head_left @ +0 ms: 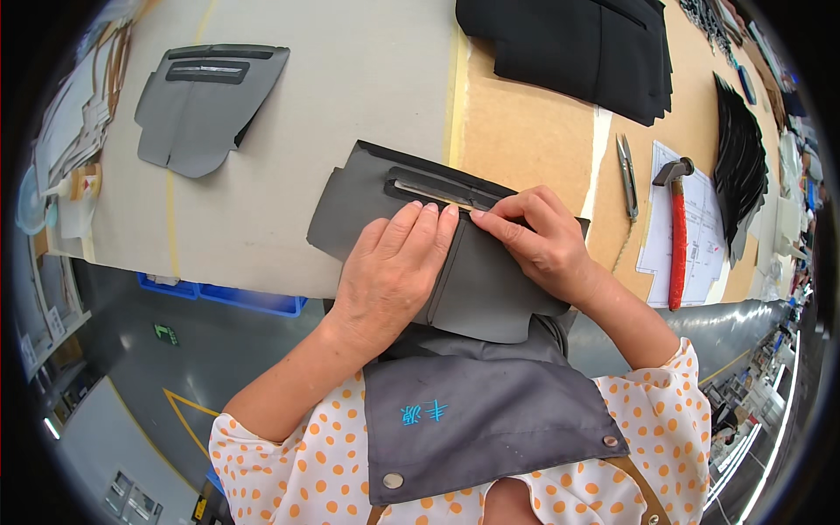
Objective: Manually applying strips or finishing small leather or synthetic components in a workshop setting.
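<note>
A dark grey cut fabric piece (359, 206) with a slit pocket opening lies at the near edge of the worktable (350, 79). My left hand (394, 267) presses flat on its lower part, fingers together, tips just below the slit. My right hand (538, 236) pinches the fabric fold at the right end of the slit, thumb and forefinger closed on the cloth. The part of the piece under both hands is hidden.
A second grey pocket piece (206, 105) lies far left. Black fabric stacks (577, 48) sit at the back and another black stack (739, 166) at right. Snips (627, 175), a red-handled hammer (677, 232) and a paper sheet (700, 236) lie right. Blue bins (254, 300) sit below the table edge.
</note>
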`<control>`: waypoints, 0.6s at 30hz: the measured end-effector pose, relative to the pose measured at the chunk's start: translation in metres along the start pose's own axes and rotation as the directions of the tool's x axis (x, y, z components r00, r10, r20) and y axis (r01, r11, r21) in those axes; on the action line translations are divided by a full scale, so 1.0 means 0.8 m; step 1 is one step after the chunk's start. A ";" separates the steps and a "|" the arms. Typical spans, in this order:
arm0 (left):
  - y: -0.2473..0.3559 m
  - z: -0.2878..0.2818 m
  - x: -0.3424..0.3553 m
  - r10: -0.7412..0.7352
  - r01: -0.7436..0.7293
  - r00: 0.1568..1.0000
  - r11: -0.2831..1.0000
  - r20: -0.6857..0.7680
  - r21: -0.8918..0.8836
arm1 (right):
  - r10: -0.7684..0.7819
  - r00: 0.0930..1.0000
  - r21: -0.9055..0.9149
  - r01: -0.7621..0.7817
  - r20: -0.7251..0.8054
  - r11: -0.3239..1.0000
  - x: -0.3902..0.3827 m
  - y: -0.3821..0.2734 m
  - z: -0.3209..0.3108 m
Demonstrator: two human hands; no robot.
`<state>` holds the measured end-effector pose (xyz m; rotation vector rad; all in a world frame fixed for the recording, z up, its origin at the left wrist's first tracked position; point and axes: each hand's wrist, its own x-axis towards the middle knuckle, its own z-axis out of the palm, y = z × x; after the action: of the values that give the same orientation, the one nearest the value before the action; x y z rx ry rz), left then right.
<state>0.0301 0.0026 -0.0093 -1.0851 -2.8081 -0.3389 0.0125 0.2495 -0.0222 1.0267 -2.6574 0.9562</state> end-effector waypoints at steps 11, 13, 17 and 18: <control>0.001 -0.004 -0.002 -0.010 0.011 1.000 1.000 0.012 -0.026 | -0.175 0.984 -0.199 0.180 0.042 0.963 0.001 -0.005 -0.004; 0.004 -0.003 -0.001 0.002 -0.003 1.000 1.000 0.027 0.020 | -0.178 0.983 -0.205 0.184 0.050 0.961 -0.001 -0.005 -0.005; 0.008 -0.006 0.002 0.009 -0.009 0.999 1.000 0.041 -0.002 | -0.176 0.982 -0.202 0.187 0.072 0.961 0.000 -0.006 -0.007; 0.008 -0.004 0.002 -0.008 0.011 1.000 0.997 0.030 -0.073 | -0.177 0.982 -0.206 0.187 0.066 0.961 0.000 -0.006 -0.008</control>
<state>0.0338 0.0075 -0.0046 -1.1001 -2.8484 -0.4330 0.0150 0.2502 -0.0147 1.2294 -2.5752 0.6056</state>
